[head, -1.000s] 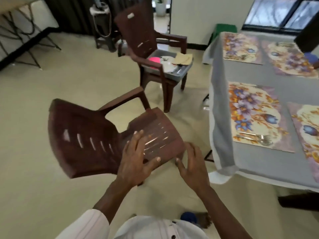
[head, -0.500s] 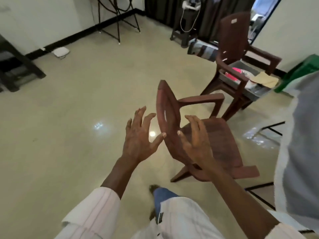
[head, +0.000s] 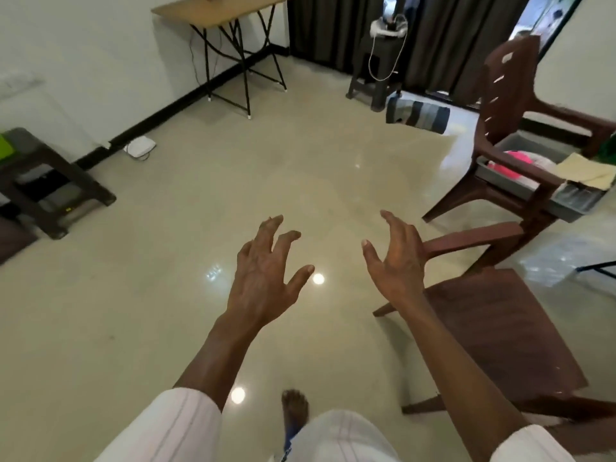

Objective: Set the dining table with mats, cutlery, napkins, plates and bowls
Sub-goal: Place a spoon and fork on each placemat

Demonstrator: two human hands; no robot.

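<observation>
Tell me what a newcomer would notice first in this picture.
The left hand and right hand hover mid-frame over the floor, fingers spread, holding nothing. At right stands a brown chair; behind it a second chair carries a grey tray with a pink item and yellow cloth.

Both hands hang empty over the shiny beige floor [head: 140,328], fingers spread and loosely bent; the left hand [head: 263,278] shows its back, the right hand [head: 396,261] is just beside the near brown chair [head: 493,328]; beyond, a second chair [head: 506,95] bears a grey tray [head: 566,205] with a yellow cloth [head: 586,168]; a folding table [head: 220,8] stands by the wall.
</observation>
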